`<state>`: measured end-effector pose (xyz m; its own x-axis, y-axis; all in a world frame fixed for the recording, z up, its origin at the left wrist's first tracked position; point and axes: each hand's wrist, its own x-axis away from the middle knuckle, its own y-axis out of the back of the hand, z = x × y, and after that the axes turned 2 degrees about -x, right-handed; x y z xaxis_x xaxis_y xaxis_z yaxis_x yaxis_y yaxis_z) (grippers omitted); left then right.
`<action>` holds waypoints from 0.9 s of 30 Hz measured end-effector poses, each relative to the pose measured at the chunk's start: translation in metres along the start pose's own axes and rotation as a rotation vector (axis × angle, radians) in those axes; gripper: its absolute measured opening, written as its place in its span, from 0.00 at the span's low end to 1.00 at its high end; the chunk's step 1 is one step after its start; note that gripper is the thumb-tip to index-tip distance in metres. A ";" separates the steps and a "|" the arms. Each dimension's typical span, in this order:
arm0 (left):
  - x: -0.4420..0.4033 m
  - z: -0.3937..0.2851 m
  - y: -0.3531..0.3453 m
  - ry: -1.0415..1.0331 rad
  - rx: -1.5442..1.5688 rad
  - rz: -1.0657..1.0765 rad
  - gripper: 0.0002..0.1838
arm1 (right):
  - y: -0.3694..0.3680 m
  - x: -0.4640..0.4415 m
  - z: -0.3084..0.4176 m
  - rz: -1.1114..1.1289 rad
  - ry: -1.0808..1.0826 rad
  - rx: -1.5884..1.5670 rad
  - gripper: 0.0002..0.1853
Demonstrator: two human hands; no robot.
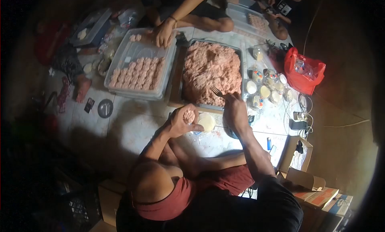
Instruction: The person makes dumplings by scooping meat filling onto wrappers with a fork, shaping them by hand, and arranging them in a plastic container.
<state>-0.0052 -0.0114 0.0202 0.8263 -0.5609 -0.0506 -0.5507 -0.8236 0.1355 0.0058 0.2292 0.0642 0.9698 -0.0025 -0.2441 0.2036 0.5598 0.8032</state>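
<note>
My left hand [179, 123] is curled around a small dumpling [189, 116] with pink minced filling showing on top. A pale stack of round wrappers [207, 122] lies on plastic just right of that hand. In my right hand [236, 113] is a fork [217, 92], its tines over the near part of a large mound of pink minced filling [212, 65]. That mound fills a deep grey tray [242, 67] in front of me. Whether the tines touch the filling I cannot tell.
A clear plastic container [109, 85] with rows of dumplings stands left of the tray; another person's hand [163, 33] reaches into it. Wrapped wrapper packs [256, 100], a red bag [304, 73] and cables [308, 115] are on the right. Another person sits at the far right.
</note>
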 end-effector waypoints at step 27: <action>-0.005 0.014 -0.004 -0.173 -0.238 -0.285 0.22 | -0.001 0.064 0.063 -0.020 -0.198 -0.605 0.05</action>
<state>-0.0092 -0.0066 0.0065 0.8988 -0.3355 -0.2821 -0.2430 -0.9170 0.3164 0.0761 0.1766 0.0819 0.9848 -0.1384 -0.1046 0.1659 0.9271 0.3360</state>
